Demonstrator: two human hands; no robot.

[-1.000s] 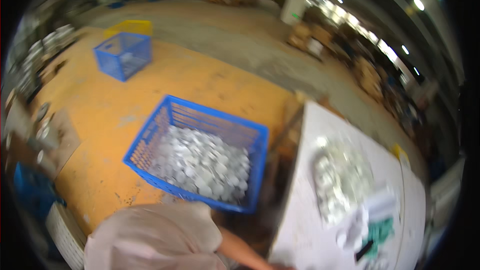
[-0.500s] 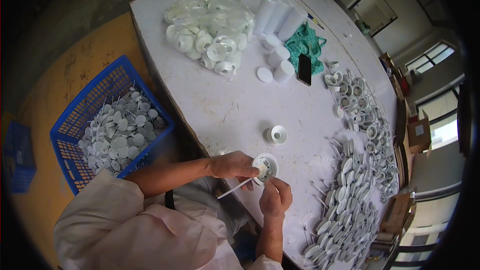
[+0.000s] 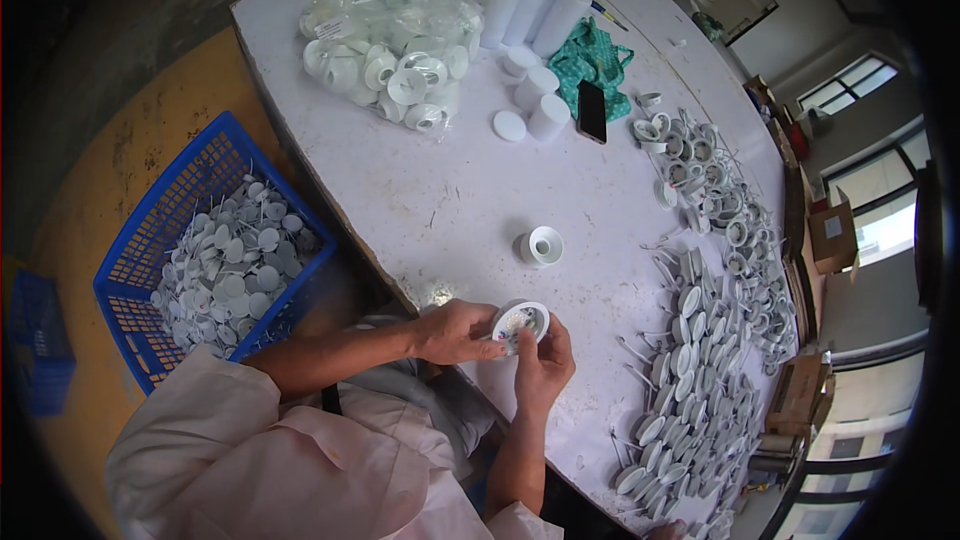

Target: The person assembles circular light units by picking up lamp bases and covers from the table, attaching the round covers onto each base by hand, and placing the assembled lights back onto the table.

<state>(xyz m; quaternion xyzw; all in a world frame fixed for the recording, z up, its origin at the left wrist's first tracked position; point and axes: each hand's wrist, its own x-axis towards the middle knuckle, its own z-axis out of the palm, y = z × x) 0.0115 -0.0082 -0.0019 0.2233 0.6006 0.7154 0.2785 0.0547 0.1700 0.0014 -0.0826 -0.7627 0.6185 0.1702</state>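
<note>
The left hand (image 3: 455, 333) is clasping and the right hand (image 3: 545, 365) is pinching a white round-rimmed housing (image 3: 520, 322) near the edge of the white table (image 3: 430, 200), where a loosening hold could drop it, a flared cup (image 3: 541, 247) sitting beyond.

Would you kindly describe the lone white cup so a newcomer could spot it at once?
On the white table, look to the dish held by the left hand and right hand. Just beyond it is the cup, round mouth showing. Unlike the bagged pieces and the pile, it sits alone.
</note>
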